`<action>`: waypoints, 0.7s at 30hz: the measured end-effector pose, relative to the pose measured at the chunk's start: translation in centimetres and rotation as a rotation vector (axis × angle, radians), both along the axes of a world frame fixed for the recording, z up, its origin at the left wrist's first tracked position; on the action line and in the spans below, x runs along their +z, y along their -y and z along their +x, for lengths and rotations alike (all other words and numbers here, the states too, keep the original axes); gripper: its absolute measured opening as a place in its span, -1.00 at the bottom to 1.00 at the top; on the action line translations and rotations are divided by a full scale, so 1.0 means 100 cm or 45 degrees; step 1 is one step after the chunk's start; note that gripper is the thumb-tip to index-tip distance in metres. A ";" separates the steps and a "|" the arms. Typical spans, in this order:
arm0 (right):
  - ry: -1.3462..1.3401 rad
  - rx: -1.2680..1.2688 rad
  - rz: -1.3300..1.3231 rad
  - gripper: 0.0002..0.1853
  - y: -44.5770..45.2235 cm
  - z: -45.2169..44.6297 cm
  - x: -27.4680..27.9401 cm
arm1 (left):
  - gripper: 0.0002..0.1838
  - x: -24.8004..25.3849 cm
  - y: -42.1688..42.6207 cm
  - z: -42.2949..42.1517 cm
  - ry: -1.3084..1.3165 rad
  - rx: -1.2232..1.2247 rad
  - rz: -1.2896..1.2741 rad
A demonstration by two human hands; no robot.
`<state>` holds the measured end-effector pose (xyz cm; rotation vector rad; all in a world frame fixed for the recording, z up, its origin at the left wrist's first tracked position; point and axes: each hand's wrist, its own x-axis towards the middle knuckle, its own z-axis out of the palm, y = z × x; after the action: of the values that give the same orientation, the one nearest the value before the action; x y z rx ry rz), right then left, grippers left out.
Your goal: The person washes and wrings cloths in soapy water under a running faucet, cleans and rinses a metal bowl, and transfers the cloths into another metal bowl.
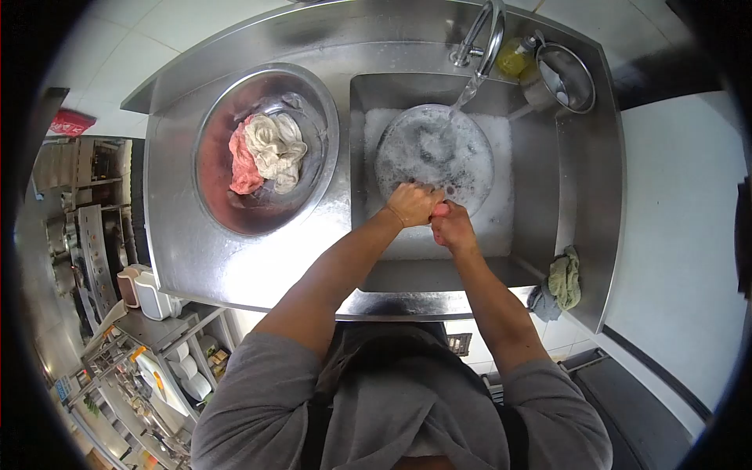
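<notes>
Over the sink [536,235], my left hand [415,204] and my right hand [454,228] are closed close together around a pink cloth [441,210]. Only a small part of that cloth shows between my fingers. Just beyond my hands, a round metal bowl [491,149] full of foamy water stands in the sink. Water runs into it from the tap [493,43]. Suds lie around the bowl in the sink. To the left, a wide metal basin [329,149] holds a crumpled red-pink cloth [244,164] and a bunched beige cloth [276,149].
A bottle of yellow liquid [513,59] and a metal pot [581,78] stand at the sink's back right corner. A green cloth [564,278] and a grey cloth [544,302] hang over the front right edge. Shelves with white containers [157,296] are at the left.
</notes>
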<state>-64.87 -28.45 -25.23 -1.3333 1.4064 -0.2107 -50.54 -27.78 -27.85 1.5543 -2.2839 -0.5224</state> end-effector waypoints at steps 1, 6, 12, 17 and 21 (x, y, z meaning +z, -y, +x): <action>0.252 -0.183 0.221 -0.81 -0.002 0.000 0.000 | -0.78 0.004 0.001 0.001 -0.026 0.031 -0.106; 0.972 -0.511 0.280 -0.74 -0.001 0.023 0.048 | -0.78 0.047 0.013 0.011 -0.085 0.401 -0.364; 0.613 -0.259 -0.394 -0.55 0.034 0.010 0.099 | -0.72 0.187 -0.002 0.111 -0.142 1.070 -0.161; 0.115 -0.130 -0.335 -0.69 0.033 -0.084 -0.011 | -0.37 0.227 -0.019 0.137 0.289 1.024 -0.227; -0.108 -0.105 -0.372 -0.71 -0.001 -0.132 -0.029 | -0.42 0.149 0.024 0.060 -0.273 0.580 0.154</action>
<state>-78.07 -28.35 -28.16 -1.5374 1.5468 -0.4322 -44.54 -30.16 -12.97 1.8986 -1.6951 -0.6686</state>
